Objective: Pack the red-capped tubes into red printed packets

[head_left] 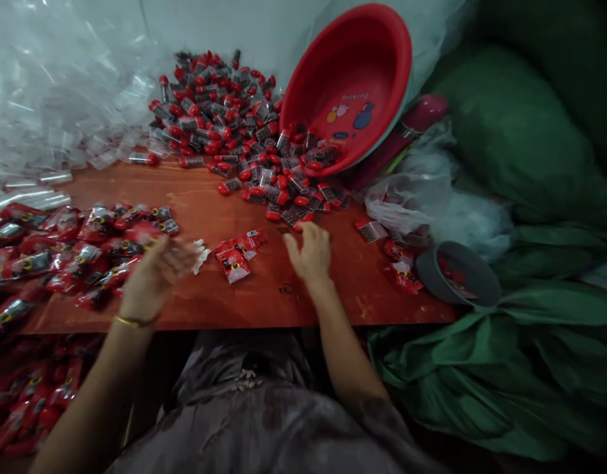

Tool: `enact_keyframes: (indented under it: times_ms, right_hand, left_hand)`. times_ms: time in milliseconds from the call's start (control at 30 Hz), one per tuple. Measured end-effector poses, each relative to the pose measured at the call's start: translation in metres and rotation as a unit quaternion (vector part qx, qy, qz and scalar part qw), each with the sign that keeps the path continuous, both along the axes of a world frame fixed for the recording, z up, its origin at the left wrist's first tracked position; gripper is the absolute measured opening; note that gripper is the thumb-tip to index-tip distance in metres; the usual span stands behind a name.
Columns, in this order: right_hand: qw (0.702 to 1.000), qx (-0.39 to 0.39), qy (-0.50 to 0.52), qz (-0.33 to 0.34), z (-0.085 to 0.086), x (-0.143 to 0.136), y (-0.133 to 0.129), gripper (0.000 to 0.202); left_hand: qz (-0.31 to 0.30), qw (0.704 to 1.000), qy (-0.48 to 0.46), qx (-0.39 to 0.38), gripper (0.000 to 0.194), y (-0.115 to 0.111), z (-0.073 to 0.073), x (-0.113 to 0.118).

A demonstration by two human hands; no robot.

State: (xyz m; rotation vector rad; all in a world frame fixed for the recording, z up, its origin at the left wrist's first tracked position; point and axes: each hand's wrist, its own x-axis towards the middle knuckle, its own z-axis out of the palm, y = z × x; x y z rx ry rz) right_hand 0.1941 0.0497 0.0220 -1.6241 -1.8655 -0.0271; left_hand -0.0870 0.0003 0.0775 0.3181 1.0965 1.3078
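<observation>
My left hand (158,273), a gold bangle on its wrist, is over the right edge of a heap of red printed packets (93,247). Its fingers are spread and slightly blurred, with a smeared red packet (143,232) just beyond it. A small white stack of labels (200,256) lies by its fingertips. Flat red printed cards or sleeves (233,262) rest between my hands. My right hand (311,253) is at the front of a pile of clear red-capped tubes (219,112), thumb and fingers apart. One dark-filled tube (296,216) is right by its fingertips.
A red basin (353,85) leans tilted behind the tubes. Clear plastic sleeves (61,85) are heaped at the back left. At the right are a grey bowl (459,273), plastic bags (432,197) and green cloth sacks (521,131). More packets (31,388) lie below the orange-red tabletop (264,299).
</observation>
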Motion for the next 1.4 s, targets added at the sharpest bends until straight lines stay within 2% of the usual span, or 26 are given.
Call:
enact_keyframes:
  times_ms: [67,133,167,233,267,300,333,400,467,500,533,600,700,800,867,1000,1033,1133,1200,1233,1300,1400]
  right_hand:
    - [0.992,-0.069,-0.033,-0.096,-0.009,0.023,0.018,0.047]
    - [0.983,-0.138,-0.063,-0.1,-0.021,0.036,0.022,0.045]
    - [0.982,-0.151,-0.077,-0.084,-0.025,0.038,0.019,0.044]
    - [0.983,-0.147,-0.102,-0.052,-0.031,0.033,0.003,0.044]
    - [0.983,-0.137,-0.112,-0.044,-0.031,0.027,-0.006,0.044]
    - [0.984,-0.124,-0.118,-0.043,-0.03,0.02,-0.014,0.045]
    - [0.986,-0.11,-0.121,-0.041,-0.027,0.013,-0.02,0.046]
    - [0.988,-0.091,-0.122,-0.017,-0.019,-0.004,-0.024,0.043]
    - [0.987,-0.1,-0.121,0.012,-0.012,-0.02,-0.017,0.041]
    - [0.986,-0.116,-0.121,0.012,-0.009,-0.027,-0.011,0.041]
    - [0.984,-0.133,-0.118,0.001,-0.009,-0.033,-0.004,0.042]
    - [0.982,-0.151,-0.108,-0.021,-0.011,-0.042,0.009,0.039]
    - [0.989,-0.131,-0.074,-0.01,-0.022,-0.048,0.022,0.021]
    - [0.994,-0.101,-0.046,0.006,-0.03,-0.047,0.024,0.015]
    - [0.996,-0.076,-0.044,0.025,-0.028,-0.043,0.02,0.016]
    - [0.992,0.02,-0.057,0.108,-0.006,-0.029,0.005,0.019]
    - [0.989,0.046,-0.062,0.129,0.001,-0.025,0.0,0.02]
    - [0.978,0.096,-0.054,0.178,0.017,-0.016,-0.015,0.018]
    - [0.98,0.102,0.005,0.173,0.018,-0.014,-0.025,0.014]
    - [0.982,0.096,0.058,0.155,0.016,-0.015,-0.029,0.018]
    - [0.973,0.057,0.194,0.109,0.008,-0.022,-0.038,0.034]
    - [0.916,-0.062,0.379,0.117,-0.003,-0.039,-0.05,0.04]
  left_hand:
    - [0.114,0.992,0.026,0.047,0.038,0.01,0.008,-0.039]
    - [0.15,0.984,0.046,0.085,0.056,0.014,0.011,-0.057]
    - [0.145,0.984,0.056,0.093,0.059,0.013,0.009,-0.057]
    - [0.104,0.984,0.108,0.096,0.051,0.011,0.0,-0.037]
    - [0.073,0.98,0.162,0.093,0.046,0.009,-0.007,-0.021]
    - [0.057,0.961,0.249,0.109,0.044,0.007,-0.015,-0.003]
    - [0.026,0.929,0.343,0.137,0.042,0.005,-0.023,0.015]
    - [-0.05,0.828,0.52,0.206,0.033,0.0,-0.035,0.045]
    - [-0.098,0.722,0.638,0.25,0.027,-0.004,-0.042,0.063]
    - [-0.113,0.682,0.673,0.263,0.026,-0.007,-0.044,0.068]
    - [-0.122,0.657,0.694,0.27,0.026,-0.009,-0.044,0.07]
    - [-0.132,0.638,0.707,0.275,0.026,-0.013,-0.043,0.069]
    - [-0.139,0.658,0.692,0.264,0.024,-0.015,-0.041,0.063]
    - [-0.138,0.707,0.649,0.245,0.023,-0.011,-0.039,0.059]
    - [-0.123,0.739,0.619,0.237,0.023,-0.004,-0.036,0.06]
    - [-0.08,0.785,0.577,0.213,0.039,0.017,-0.024,0.068]
    - [-0.085,0.794,0.567,0.204,0.042,0.022,-0.022,0.07]
    - [-0.167,0.806,0.532,0.199,0.036,0.03,-0.017,0.076]
    - [-0.207,0.812,0.504,0.211,0.03,0.029,-0.018,0.08]
    - [-0.202,0.825,0.482,0.215,0.029,0.026,-0.019,0.082]
    - [-0.151,0.868,0.42,0.219,0.025,0.019,-0.022,0.089]
    - [-0.068,0.923,0.312,0.213,0.018,0.007,-0.028,0.102]
